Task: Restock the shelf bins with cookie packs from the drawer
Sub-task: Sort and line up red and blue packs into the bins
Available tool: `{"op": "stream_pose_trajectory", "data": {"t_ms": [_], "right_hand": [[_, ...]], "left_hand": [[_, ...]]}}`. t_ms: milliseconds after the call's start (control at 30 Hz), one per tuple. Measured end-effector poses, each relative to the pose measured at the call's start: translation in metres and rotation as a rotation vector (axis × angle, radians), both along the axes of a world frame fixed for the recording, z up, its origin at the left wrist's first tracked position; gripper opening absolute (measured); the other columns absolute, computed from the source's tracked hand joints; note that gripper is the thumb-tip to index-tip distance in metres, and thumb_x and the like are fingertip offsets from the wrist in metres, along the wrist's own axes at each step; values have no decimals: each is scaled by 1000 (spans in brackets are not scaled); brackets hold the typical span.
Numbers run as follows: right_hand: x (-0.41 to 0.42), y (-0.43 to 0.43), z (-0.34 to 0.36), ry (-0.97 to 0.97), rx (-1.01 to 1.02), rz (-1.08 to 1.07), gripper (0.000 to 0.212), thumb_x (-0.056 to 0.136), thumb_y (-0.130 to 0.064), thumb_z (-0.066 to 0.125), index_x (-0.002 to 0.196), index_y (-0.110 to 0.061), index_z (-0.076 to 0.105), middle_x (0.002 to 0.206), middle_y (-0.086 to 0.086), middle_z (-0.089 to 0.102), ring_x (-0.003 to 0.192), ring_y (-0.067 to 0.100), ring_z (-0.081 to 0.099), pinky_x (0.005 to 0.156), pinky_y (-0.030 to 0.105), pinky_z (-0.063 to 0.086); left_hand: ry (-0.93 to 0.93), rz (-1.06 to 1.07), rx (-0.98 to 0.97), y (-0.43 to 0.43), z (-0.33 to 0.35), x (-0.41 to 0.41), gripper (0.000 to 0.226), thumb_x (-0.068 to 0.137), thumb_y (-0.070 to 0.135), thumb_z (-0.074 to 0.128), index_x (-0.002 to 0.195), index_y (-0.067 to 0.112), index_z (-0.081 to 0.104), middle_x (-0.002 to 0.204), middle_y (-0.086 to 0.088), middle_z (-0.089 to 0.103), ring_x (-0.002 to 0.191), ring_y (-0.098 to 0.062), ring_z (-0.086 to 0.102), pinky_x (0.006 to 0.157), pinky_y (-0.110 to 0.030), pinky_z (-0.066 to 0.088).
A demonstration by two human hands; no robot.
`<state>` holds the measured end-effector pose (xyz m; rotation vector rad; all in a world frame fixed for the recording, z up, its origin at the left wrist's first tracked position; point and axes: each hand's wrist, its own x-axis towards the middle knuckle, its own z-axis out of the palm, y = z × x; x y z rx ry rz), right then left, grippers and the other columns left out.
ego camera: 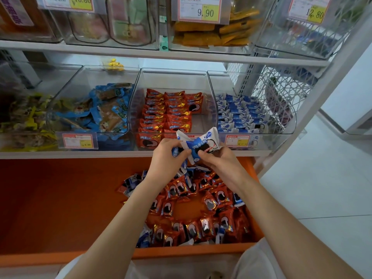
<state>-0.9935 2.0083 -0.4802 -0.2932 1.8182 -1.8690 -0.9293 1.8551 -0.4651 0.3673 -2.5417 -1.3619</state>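
Note:
Both my hands are raised in front of the shelf edge, above the open orange drawer (60, 198). My left hand (168, 156) grips a small bunch of blue-and-white cookie packs. My right hand (219, 160) pinches one blue-and-white cookie pack (203, 142) by its lower end. The drawer holds a loose heap of red cookie packs (201, 210) mixed with a few blue ones. Behind my hands a clear bin (201, 121) holds rows of red packs. To its right another clear bin (281, 125) holds rows of blue-and-white packs (239, 113).
Further left stand clear bins of blue snack bags (100, 111) and yellow-wrapped sweets (26, 119). An upper shelf (141, 52) carries more bins with price tags. A white wire side panel (281, 93) closes the shelf on the right; tiled floor (322, 188) lies beyond.

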Motion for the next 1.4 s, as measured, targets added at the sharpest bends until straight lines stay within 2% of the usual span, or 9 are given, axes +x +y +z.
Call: {"op": "stream_pose_trajectory", "data": {"t_ms": [233,400,533,633,800,900,1067,1133,1400], "right_hand": [[1,12,4,613,413,-1,59,81,-27,74,132,-28,46,120,-26,48,109,-14,44,88,-5,29],[-2,20,5,650,535,29,42,76,-32,77,114,-33,61,110,-20,58,107,-3,51,89,8,36],[-4,28,8,633,610,-43,42,74,-35,78,113,-25,65,100,-15,60,87,-8,51,73,-1,36],[-9,33,10,618,624,-192,43,77,-35,76,115,-19,65,99,-14,59,80,-11,49,66,-4,34],[-21,47,19,476,505,-319,45,88,-29,65,127,-10,57,112,-5,60,105,12,57,84,20,44],[-35,61,27,403,505,-366,48,93,-28,58,137,-11,46,121,-4,53,111,13,49,88,24,38],[-78,90,38,514,632,-460,44,91,-17,62,133,-9,50,118,1,54,107,16,54,88,25,43],[-98,101,40,625,735,-468,38,89,-14,64,126,-7,55,115,3,58,97,12,50,80,19,37],[-179,126,25,887,1404,-202,37,88,-13,64,125,-11,59,122,17,59,107,35,57,81,38,49]], "left_hand": [[16,-28,-142,6,-7,-4,5,90,17,63,91,12,62,109,4,49,98,-8,48,74,-11,35],[34,-47,-106,9,-5,-7,6,89,14,64,93,17,63,108,7,48,100,-7,48,69,-3,37],[93,-64,-86,13,-4,-10,21,91,10,59,93,30,57,110,10,48,106,-6,49,74,-4,36],[120,-56,-92,19,-3,-14,32,93,9,57,116,31,53,123,7,50,115,-11,49,84,-11,36],[122,-29,-4,31,1,-26,66,92,14,61,146,33,28,142,5,43,126,-9,43,94,-16,38],[159,-23,-13,39,-5,-38,55,89,14,65,139,19,42,128,3,51,114,-6,47,81,5,33],[191,-65,-72,48,-15,-53,35,88,15,66,121,17,54,114,5,54,103,-6,50,74,-3,39],[193,-65,-69,49,-17,-57,35,88,16,65,122,17,54,112,8,52,103,-5,50,76,-4,39],[159,-44,-83,46,-27,-75,40,88,17,66,125,17,51,116,9,46,104,-2,45,70,-1,40]]}}
